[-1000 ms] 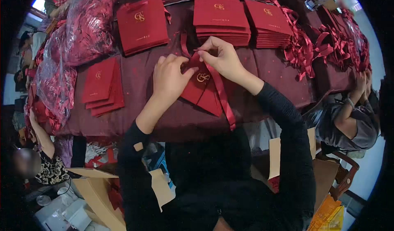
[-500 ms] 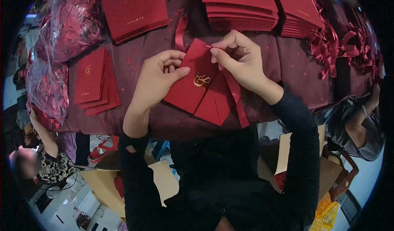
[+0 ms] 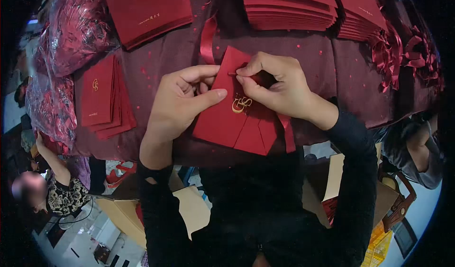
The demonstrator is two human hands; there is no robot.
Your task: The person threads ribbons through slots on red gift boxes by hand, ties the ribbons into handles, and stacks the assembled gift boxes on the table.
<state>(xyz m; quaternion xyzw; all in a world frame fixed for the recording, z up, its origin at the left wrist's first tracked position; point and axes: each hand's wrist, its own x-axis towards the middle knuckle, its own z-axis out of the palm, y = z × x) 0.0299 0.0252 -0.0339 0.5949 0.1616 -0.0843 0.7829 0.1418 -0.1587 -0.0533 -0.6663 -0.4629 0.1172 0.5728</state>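
Observation:
A flat, folded red paper gift bag (image 3: 215, 124) with a gold monogram lies tilted between my hands, its creased bottom towards me. My left hand (image 3: 182, 94) grips the bag's left edge, thumb on the front and fingers behind. Thumb and forefinger of my right hand (image 3: 279, 82) pinch the tip of a red ribbon (image 3: 232, 73) at the bag's upper part. A length of ribbon (image 3: 288, 136) hangs down beside the bag on the right, and another strip of ribbon (image 3: 207, 39) shows beyond its top left.
Red bags are stacked at the back left (image 3: 151, 15) and back right (image 3: 289, 8), with ribbon loops (image 3: 386, 53) at far right. A smaller pile (image 3: 99, 96) lies left, near plastic-wrapped ribbons (image 3: 80, 34). Boxes (image 3: 118, 215) stand below the table; people sit at both sides.
The bag has turned slightly and shifted a little towards me and to the right. My right hand has moved slightly down and left relative to the bag, still pinching the ribbon tip.

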